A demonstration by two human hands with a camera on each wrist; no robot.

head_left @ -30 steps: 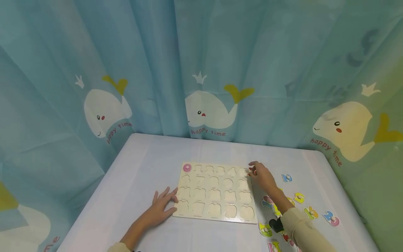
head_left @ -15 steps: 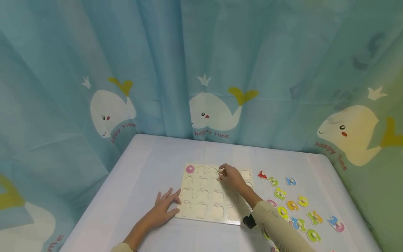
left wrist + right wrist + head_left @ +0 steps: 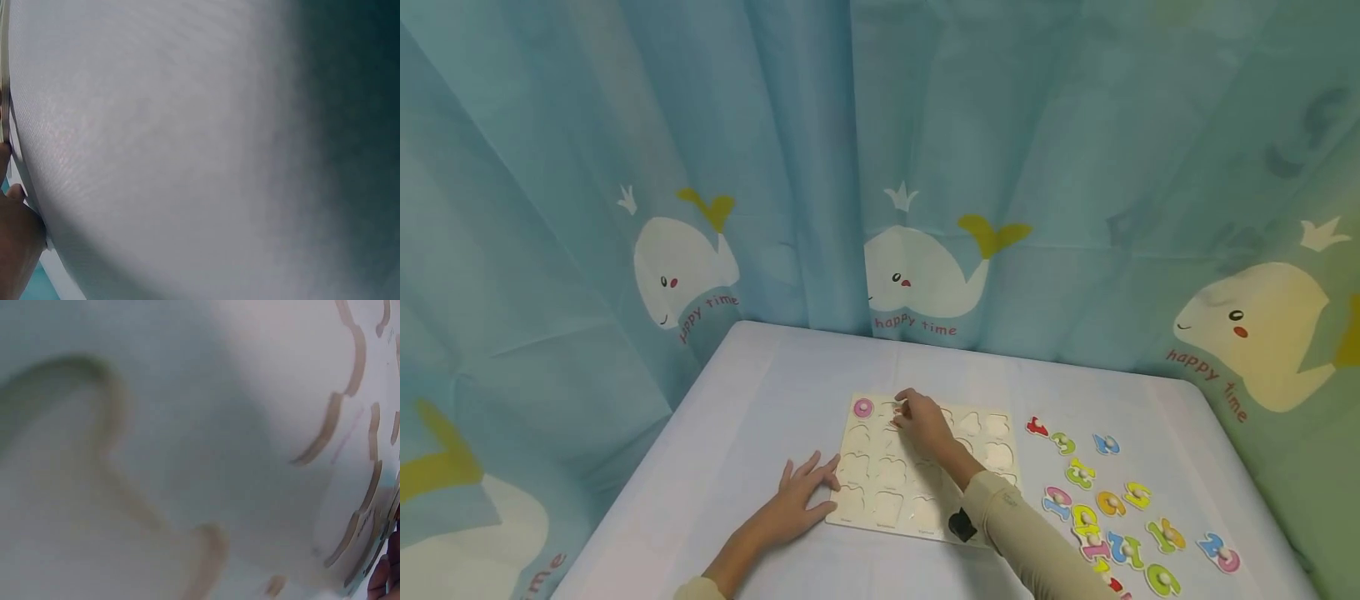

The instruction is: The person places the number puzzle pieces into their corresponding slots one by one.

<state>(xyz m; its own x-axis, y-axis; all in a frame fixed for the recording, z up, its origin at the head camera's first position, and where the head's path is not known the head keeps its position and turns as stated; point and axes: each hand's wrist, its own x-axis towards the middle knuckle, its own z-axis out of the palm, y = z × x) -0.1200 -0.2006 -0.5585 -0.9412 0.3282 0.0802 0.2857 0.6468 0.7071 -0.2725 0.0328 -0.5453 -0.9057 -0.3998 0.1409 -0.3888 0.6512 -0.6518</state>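
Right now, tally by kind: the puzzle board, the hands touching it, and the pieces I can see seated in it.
Puzzle board: 1
Hands: 2, left hand and right hand
Seated pieces in view: 1, pink ring piece
Total: 4

One puzzle board (image 3: pixel 925 467), two hands, three whales.

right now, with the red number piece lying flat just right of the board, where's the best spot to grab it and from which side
Probably best to pinch the red number piece by its small raised peg, if it has one like the other loose numbers, coming straight down from above. It lies flat on the table, so its thin edges give little to hold. It sits apart from the puzzle board and the green piece, leaving room overhead.
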